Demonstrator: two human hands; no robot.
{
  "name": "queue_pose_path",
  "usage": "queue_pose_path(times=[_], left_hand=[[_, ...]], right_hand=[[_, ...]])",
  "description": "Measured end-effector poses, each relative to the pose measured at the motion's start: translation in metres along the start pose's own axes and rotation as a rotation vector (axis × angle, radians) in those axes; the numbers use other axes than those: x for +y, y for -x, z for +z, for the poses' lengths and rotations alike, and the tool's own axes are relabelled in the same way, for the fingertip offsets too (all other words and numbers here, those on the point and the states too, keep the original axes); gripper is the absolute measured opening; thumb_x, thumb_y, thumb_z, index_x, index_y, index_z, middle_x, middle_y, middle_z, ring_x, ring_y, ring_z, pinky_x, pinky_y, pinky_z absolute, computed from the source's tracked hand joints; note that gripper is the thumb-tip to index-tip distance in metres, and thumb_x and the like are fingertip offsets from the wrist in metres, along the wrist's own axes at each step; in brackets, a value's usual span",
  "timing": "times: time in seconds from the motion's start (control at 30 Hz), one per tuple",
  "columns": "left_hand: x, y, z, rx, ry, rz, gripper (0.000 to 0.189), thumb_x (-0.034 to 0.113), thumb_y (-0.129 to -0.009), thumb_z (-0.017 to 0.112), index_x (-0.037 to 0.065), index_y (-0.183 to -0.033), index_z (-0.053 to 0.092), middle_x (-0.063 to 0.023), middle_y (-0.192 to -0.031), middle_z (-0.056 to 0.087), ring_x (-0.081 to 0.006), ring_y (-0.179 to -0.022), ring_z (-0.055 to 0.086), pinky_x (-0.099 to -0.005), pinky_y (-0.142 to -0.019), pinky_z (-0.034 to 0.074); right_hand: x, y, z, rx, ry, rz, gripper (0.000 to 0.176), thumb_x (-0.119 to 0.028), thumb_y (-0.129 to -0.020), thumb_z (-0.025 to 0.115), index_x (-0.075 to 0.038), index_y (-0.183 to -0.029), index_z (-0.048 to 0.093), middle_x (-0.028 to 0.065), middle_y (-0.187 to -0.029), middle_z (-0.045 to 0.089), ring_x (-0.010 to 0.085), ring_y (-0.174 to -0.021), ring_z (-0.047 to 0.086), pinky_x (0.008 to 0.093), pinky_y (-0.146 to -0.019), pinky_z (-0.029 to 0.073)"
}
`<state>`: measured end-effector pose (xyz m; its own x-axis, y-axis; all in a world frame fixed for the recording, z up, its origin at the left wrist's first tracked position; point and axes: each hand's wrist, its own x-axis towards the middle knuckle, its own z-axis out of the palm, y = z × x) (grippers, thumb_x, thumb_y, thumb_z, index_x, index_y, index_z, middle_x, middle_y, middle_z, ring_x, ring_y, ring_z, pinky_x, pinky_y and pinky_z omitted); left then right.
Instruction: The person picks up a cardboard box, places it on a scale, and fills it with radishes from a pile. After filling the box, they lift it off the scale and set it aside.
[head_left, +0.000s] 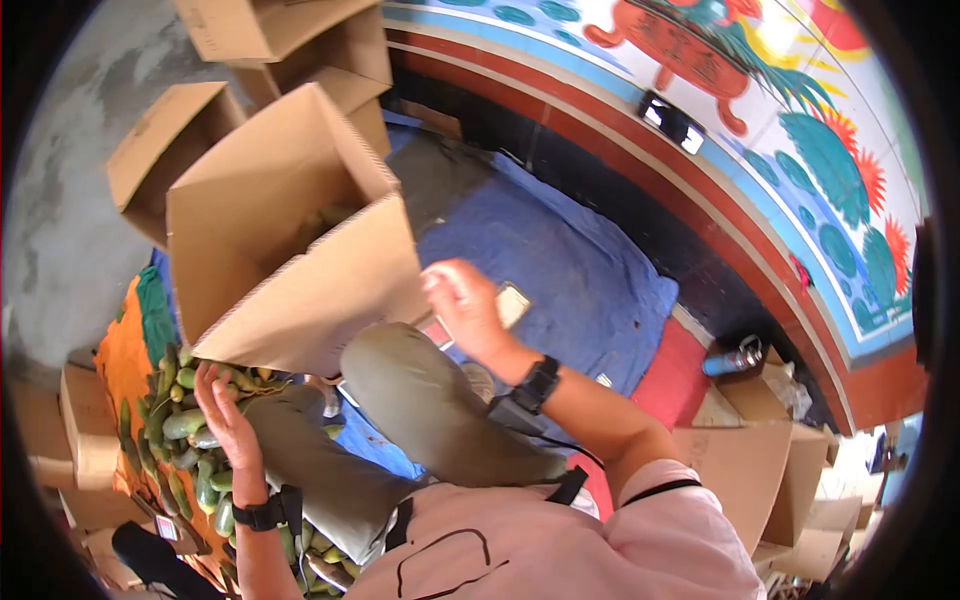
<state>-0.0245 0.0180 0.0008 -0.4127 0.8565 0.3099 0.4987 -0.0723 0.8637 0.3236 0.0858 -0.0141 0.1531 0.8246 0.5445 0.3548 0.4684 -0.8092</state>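
A large open cardboard box point(330, 285) tilts in front of me, its opening facing up and away. Some dark contents show inside, too shaded to make out. My left hand point(228, 420) is at the box's near left corner, fingers stretched out beside green cucumber-like vegetables point(185, 425). Beside the box's right edge, my right hand point(465, 308) has its fingers curled closed. Blur hides whether it grips the cardboard or something small. Below that hand, a pale flat rectangular thing point(512, 305) lies on the blue sheet point(575, 265).
More cardboard boxes point(290, 30) stand behind the large one, and others point(735, 470) lie at the right. A phone point(672, 122) rests against the painted wall point(780, 60). A blue bottle point(732, 358) is near the wall. Vegetables cover an orange sheet point(118, 365) at left.
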Motion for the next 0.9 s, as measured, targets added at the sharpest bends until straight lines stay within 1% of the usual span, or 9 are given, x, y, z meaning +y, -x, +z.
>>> queue_pose_path(times=[0.07, 0.3, 0.37, 0.43, 0.47, 0.6, 0.63, 0.67, 0.9], left_hand=[[-0.004, -0.01, -0.001, -0.005, 0.044, -0.028, 0.045, 0.032, -0.1, 0.037, 0.007, -0.137, 0.036, -0.0119, -0.129, 0.047, -0.024, -0.113, 0.052, -0.0357, -0.09, 0.041], [0.023, -0.077, -0.012, -0.027, 0.183, -0.207, 0.053, 0.046, -0.097, 0.041, 0.006, -0.131, 0.045, -0.0106, -0.119, 0.052, -0.0215, -0.108, 0.051, -0.0335, -0.085, 0.044], [0.035, -0.099, -0.016, 0.007, 0.1, -0.174, 0.053, 0.048, -0.095, 0.043, 0.004, -0.123, 0.053, -0.0088, -0.108, 0.056, -0.0185, -0.093, 0.055, -0.0291, -0.073, 0.047], [0.046, -0.12, -0.016, -0.061, -0.045, -0.185, 0.049, 0.047, -0.096, 0.043, 0.002, -0.105, 0.059, -0.0049, -0.087, 0.058, -0.0133, -0.071, 0.053, -0.026, -0.059, 0.044], [0.043, -0.132, -0.013, -0.066, -0.095, -0.137, 0.049, 0.046, -0.095, 0.046, 0.0, -0.082, 0.058, -0.002, -0.066, 0.049, -0.0107, -0.055, 0.044, -0.027, -0.048, 0.039], [0.031, -0.174, -0.01, -0.165, -0.301, -0.119, 0.052, 0.043, -0.089, 0.056, -0.003, -0.067, 0.053, -0.0049, -0.054, 0.044, -0.0165, -0.049, 0.043, -0.0334, -0.046, 0.038], [0.031, -0.182, -0.008, -0.185, -0.293, -0.098, 0.052, 0.043, -0.089, 0.056, -0.003, -0.067, 0.053, -0.0049, -0.054, 0.044, -0.0165, -0.049, 0.043, -0.0334, -0.046, 0.038], [0.032, -0.189, -0.007, -0.211, -0.42, -0.074, 0.05, 0.043, -0.087, 0.057, -0.004, -0.069, 0.056, -0.0073, -0.056, 0.049, -0.019, -0.05, 0.046, -0.0348, -0.048, 0.04], [0.008, -0.218, -0.008, -0.39, -0.569, -0.127, 0.042, 0.035, -0.083, 0.06, -0.007, -0.087, 0.062, -0.014, -0.073, 0.065, -0.0236, -0.059, 0.062, -0.0357, -0.053, 0.046]], right_hand=[[0.014, -0.018, -0.008, 0.049, -0.097, 0.069, 0.009, -0.008, -0.092, 0.053, -0.001, -0.093, 0.06, 0.0059, -0.079, 0.061, 0.0098, -0.065, 0.057, 0.0242, -0.06, 0.049], [0.013, -0.116, -0.019, -0.016, -0.102, 0.227, 0.027, -0.025, -0.094, 0.053, 0.001, -0.092, 0.057, 0.0072, -0.075, 0.062, 0.0128, -0.064, 0.06, 0.0268, -0.059, 0.048], [0.01, -0.147, -0.009, -0.062, -0.092, 0.258, 0.037, -0.035, -0.095, 0.05, 0.001, -0.09, 0.058, 0.0081, -0.074, 0.062, 0.0134, -0.065, 0.06, 0.0282, -0.06, 0.048], [0.008, -0.177, 0.007, -0.223, -0.047, 0.362, 0.048, -0.044, -0.094, 0.046, 0.0, -0.081, 0.059, 0.0116, -0.07, 0.061, 0.021, -0.064, 0.061, 0.0341, -0.063, 0.048], [0.026, -0.193, 0.019, -0.319, 0.123, 0.219, 0.057, -0.051, -0.092, 0.043, 0.0, -0.075, 0.06, 0.0172, -0.069, 0.061, 0.0311, -0.066, 0.061, 0.0406, -0.066, 0.046], [0.011, -0.23, 0.051, -0.657, 0.377, 0.217, 0.062, -0.056, -0.08, 0.054, 0.004, -0.087, 0.066, 0.0238, -0.08, 0.066, 0.0373, -0.083, 0.065, 0.0429, -0.077, 0.049], [-0.004, -0.234, 0.054, -0.725, 0.376, 0.286, 0.058, -0.053, -0.08, 0.058, 0.004, -0.089, 0.067, 0.0242, -0.083, 0.066, 0.0355, -0.083, 0.065, 0.0425, -0.075, 0.05], [0.0, -0.24, 0.064, -0.719, 0.517, 0.209, 0.051, -0.044, -0.08, 0.062, 0.005, -0.092, 0.064, 0.0201, -0.077, 0.065, 0.0288, -0.067, 0.066, 0.0372, -0.058, 0.051], [0.006, -0.264, 0.093, -0.808, 0.613, 0.258, 0.051, -0.039, -0.08, 0.063, 0.008, -0.099, 0.063, 0.0241, -0.09, 0.067, 0.0309, -0.072, 0.068, 0.0395, -0.063, 0.055]])
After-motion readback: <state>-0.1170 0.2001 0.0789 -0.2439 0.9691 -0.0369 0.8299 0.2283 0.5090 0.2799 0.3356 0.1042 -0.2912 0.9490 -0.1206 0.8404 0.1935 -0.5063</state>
